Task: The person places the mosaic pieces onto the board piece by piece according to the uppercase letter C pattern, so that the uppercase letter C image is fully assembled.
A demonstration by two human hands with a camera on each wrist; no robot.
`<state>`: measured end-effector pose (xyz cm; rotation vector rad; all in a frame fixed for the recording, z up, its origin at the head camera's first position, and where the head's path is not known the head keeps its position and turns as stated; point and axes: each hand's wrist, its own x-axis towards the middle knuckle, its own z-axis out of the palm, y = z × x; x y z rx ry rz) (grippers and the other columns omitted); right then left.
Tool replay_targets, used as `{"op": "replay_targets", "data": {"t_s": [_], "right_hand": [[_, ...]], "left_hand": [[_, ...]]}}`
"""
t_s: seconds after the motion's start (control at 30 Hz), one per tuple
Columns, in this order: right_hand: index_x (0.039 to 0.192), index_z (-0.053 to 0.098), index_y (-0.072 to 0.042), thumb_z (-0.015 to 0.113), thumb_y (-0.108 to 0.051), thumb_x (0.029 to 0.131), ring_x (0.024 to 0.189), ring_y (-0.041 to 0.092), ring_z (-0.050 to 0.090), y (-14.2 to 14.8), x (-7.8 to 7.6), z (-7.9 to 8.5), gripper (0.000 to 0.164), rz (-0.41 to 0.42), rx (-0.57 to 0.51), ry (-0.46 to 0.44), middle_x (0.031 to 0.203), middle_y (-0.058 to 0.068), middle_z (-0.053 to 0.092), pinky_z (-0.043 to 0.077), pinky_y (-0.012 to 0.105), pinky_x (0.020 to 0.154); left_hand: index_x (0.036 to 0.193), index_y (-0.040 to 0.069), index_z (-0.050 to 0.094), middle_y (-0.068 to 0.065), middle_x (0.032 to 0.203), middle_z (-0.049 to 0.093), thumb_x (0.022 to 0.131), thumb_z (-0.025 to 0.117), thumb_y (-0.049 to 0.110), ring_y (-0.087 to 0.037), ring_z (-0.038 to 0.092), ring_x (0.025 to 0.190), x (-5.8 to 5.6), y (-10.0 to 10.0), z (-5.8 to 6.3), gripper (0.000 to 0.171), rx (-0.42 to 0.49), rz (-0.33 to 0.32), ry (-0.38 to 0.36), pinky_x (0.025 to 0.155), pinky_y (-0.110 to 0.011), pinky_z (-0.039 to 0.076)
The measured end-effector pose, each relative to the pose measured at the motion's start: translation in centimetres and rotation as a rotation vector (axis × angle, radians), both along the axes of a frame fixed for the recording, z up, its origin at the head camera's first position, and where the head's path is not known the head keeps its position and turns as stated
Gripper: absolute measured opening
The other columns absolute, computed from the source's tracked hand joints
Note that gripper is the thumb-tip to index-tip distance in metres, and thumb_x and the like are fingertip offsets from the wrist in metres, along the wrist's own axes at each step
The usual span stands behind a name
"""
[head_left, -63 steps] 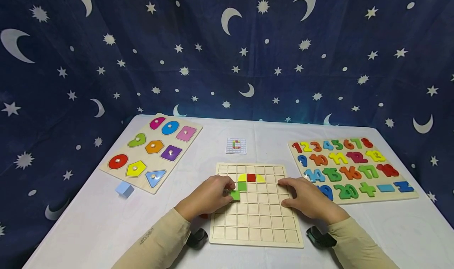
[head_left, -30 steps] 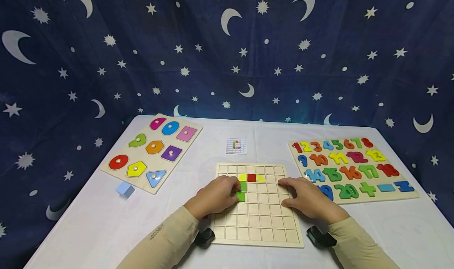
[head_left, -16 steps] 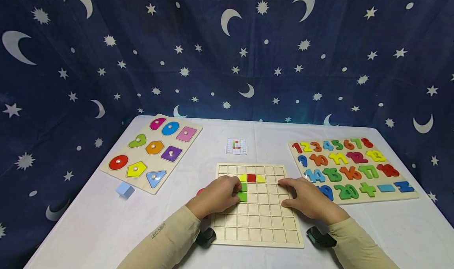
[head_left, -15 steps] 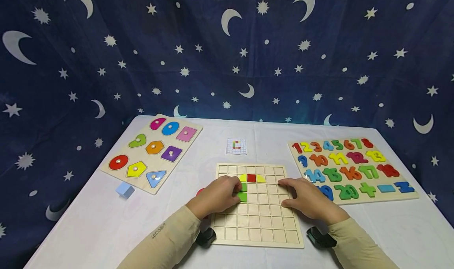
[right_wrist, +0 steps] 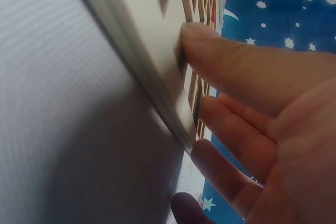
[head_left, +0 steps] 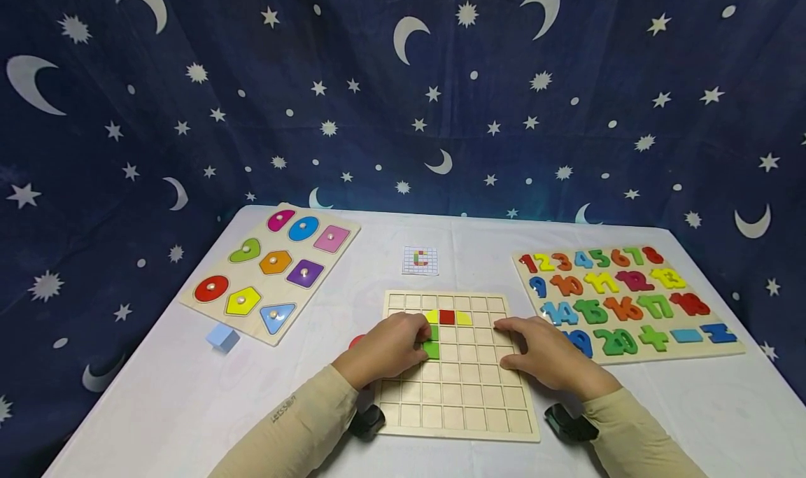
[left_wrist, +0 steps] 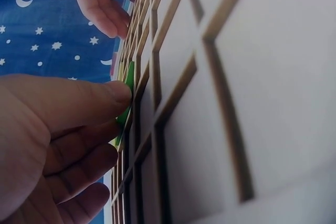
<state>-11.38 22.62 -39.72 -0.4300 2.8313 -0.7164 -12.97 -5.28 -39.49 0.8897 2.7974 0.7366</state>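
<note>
With thumb and fingertips, my left hand [head_left: 385,348] pinches a green square tile [head_left: 432,351] at the wooden grid board [head_left: 475,394]. That tile sits directly below another green tile [head_left: 434,333]; my fingers cover part of both. Above them, a red square tile [head_left: 447,317] lies between two yellow rounded tiles [head_left: 463,318]. The left wrist view shows my thumb on the green tile's [left_wrist: 129,74] edge, the other fingers loosely bent. My right hand [head_left: 548,348] rests at the board's right edge, thumb and fingers spread and touching the wood.
A small pattern card [head_left: 420,261] lies behind the board. The knobbed shape puzzle [head_left: 277,262] is at left with a blue block [head_left: 222,338] before it; a number puzzle [head_left: 636,355] is at right. A red piece [head_left: 356,339] shows partly behind my left hand.
My left hand has moved slightly right with the green tile, bringing it from the left into line under the other green tile. The right hand has stayed at the board's edge.
</note>
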Motion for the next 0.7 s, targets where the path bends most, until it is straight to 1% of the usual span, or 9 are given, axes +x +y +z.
{"op": "replay_targets", "data": {"t_s": [0.23,0.4,0.57,0.7], "right_hand": [[0.135,0.061,-0.007,0.082,-0.025,0.084,0.122,0.036,0.053,0.0,0.0,0.0,0.058,0.002,0.002,0.000,0.132,0.012,0.060,0.041,0.057,0.101],[0.135,0.061,-0.006,0.082,-0.024,0.084,0.123,0.037,0.052,0.0,0.0,-0.1,0.058,0.007,-0.006,0.003,0.133,0.013,0.060,0.040,0.057,0.101],[0.134,0.061,-0.007,0.082,-0.024,0.083,0.122,0.037,0.053,0.0,0.0,-0.1,0.057,0.007,-0.004,0.008,0.132,0.013,0.060,0.041,0.057,0.101],[0.134,0.061,-0.007,0.082,-0.024,0.083,0.123,0.037,0.052,0.0,0.0,0.0,0.058,0.006,0.003,0.007,0.133,0.013,0.060,0.041,0.057,0.101]], "left_hand": [[0.091,0.010,0.062,0.007,0.079,0.054,0.081,0.083,0.012,-0.012,0.050,0.077,0.1,0.1,0.1,0.023,0.007,0.006,-0.015,0.072,-0.025,0.046],[0.094,0.009,0.064,0.005,0.083,0.059,0.081,0.084,0.015,-0.012,0.052,0.078,0.2,0.0,0.2,0.025,0.035,0.014,-0.029,0.075,-0.026,0.047],[0.099,0.007,0.067,0.001,0.092,0.065,0.082,0.083,0.014,-0.014,0.057,0.087,0.3,-0.6,0.8,0.024,0.065,0.016,-0.021,0.081,-0.028,0.050],[0.105,0.005,0.067,-0.003,0.099,0.067,0.085,0.080,0.012,-0.018,0.062,0.094,0.4,-1.3,1.3,0.025,0.081,0.027,-0.029,0.085,-0.032,0.051]]}}
